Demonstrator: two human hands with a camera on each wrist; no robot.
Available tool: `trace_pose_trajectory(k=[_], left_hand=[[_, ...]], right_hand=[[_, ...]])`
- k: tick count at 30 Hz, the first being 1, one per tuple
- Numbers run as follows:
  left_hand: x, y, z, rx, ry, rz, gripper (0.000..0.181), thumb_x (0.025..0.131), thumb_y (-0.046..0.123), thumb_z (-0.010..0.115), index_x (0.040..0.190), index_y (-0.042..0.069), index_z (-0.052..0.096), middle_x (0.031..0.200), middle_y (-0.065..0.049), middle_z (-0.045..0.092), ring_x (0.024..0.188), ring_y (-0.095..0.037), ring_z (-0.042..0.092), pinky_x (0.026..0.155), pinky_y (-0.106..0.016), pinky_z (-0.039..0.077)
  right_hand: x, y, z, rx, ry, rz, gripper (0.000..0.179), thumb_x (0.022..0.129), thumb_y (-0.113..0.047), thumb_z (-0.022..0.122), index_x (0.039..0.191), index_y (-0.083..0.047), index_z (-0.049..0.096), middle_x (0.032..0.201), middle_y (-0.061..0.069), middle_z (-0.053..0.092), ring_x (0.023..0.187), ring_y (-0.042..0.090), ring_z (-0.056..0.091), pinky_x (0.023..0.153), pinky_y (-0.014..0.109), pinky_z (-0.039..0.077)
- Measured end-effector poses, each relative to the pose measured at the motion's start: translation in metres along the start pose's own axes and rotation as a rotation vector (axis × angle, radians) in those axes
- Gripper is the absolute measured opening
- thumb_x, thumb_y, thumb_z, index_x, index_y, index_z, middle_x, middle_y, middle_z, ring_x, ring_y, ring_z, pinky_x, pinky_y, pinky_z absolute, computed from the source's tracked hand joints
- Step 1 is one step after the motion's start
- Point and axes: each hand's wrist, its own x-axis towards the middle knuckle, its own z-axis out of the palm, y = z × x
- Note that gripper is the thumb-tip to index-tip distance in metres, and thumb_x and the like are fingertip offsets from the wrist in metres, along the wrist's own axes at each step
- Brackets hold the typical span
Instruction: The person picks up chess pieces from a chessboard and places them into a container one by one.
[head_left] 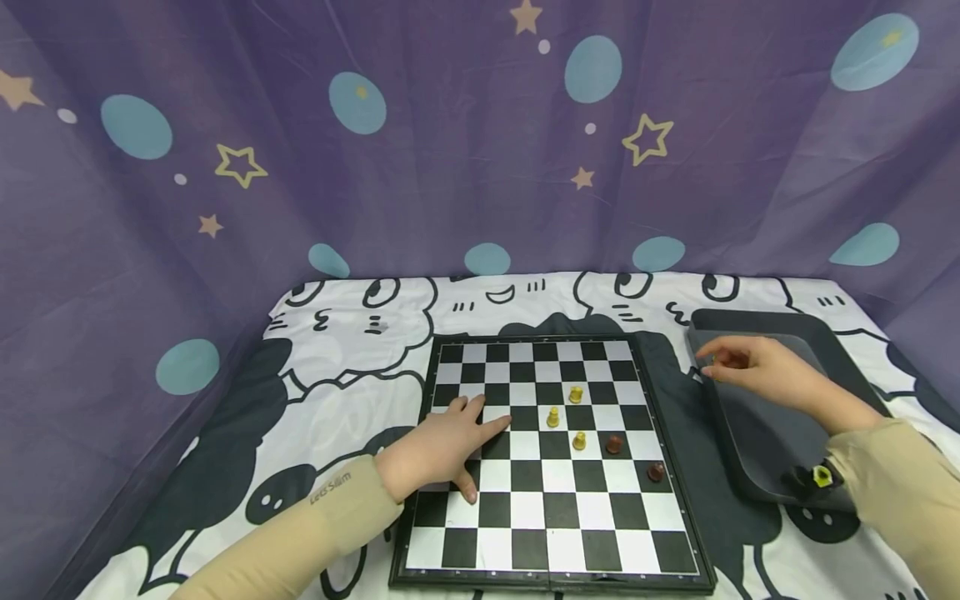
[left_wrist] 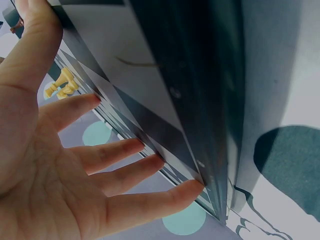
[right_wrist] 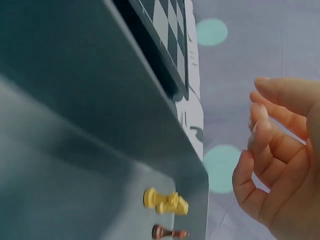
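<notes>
A black-and-white chessboard [head_left: 558, 475] lies flat, with three yellow chess pieces [head_left: 576, 395] and two dark red-brown ones [head_left: 656, 472] standing right of its middle. My left hand [head_left: 450, 442] rests spread over the board's left side, fingertips down at the squares; the left wrist view shows its fingers [left_wrist: 135, 205] nearly straight. My right hand [head_left: 765, 371] hovers over the left rim of the dark grey tray [head_left: 780, 425], fingers loosely bent. In the right wrist view no piece shows between thumb and fingers. Yellow pieces [right_wrist: 160, 197] and a brown pawn [right_wrist: 167, 232] are in the tray.
A white cloth [head_left: 352, 350] with black cartoon drawings covers the table. Behind it hangs a purple curtain [head_left: 465, 167] with stars and blue ovals. The tray stands right of the board, a strip of cloth between them.
</notes>
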Motion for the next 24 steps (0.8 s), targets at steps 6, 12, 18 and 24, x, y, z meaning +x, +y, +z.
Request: trace_pose_trajectory(k=[6,12,18,24], left_hand=[[0.000,0.000,-0.001,-0.003,-0.003,0.001,0.106,0.053,0.045,0.083,0.146,0.021,0.039,0.148,-0.021,0.033,0.130,-0.040,0.038,0.091,-0.056,0.047],[0.000,0.000,-0.001,-0.008,0.003,0.002,0.106,0.052,0.046,0.083,0.145,0.020,0.040,0.147,-0.022,0.033,0.130,-0.042,0.037,0.091,-0.059,0.045],[0.000,0.000,-0.001,-0.009,0.002,0.002,0.106,0.052,0.045,0.083,0.146,0.020,0.040,0.147,-0.022,0.033,0.131,-0.042,0.037,0.092,-0.059,0.045],[0.000,0.000,-0.001,-0.005,-0.005,0.001,0.105,0.053,0.045,0.084,0.146,0.020,0.039,0.148,-0.021,0.033,0.130,-0.040,0.037,0.091,-0.056,0.046]], right_hand=[[-0.002,-0.021,0.010,-0.020,-0.080,-0.025,0.026,0.088,-0.019,0.066,0.109,-0.004,0.066,0.077,-0.004,0.061,0.060,0.001,0.044,0.053,0.022,0.039],[-0.005,-0.038,0.025,-0.042,-0.160,-0.129,0.022,0.086,-0.017,0.068,0.106,-0.007,0.066,0.073,-0.010,0.057,0.056,-0.001,0.041,0.051,0.022,0.038],[-0.007,-0.052,0.037,-0.028,-0.250,-0.194,0.018,0.087,-0.015,0.067,0.104,-0.010,0.067,0.076,-0.013,0.059,0.062,-0.002,0.044,0.056,0.021,0.041],[-0.010,-0.057,0.046,-0.001,-0.307,-0.238,0.017,0.088,-0.016,0.066,0.103,-0.010,0.068,0.076,-0.014,0.056,0.063,-0.003,0.042,0.055,0.020,0.038]])
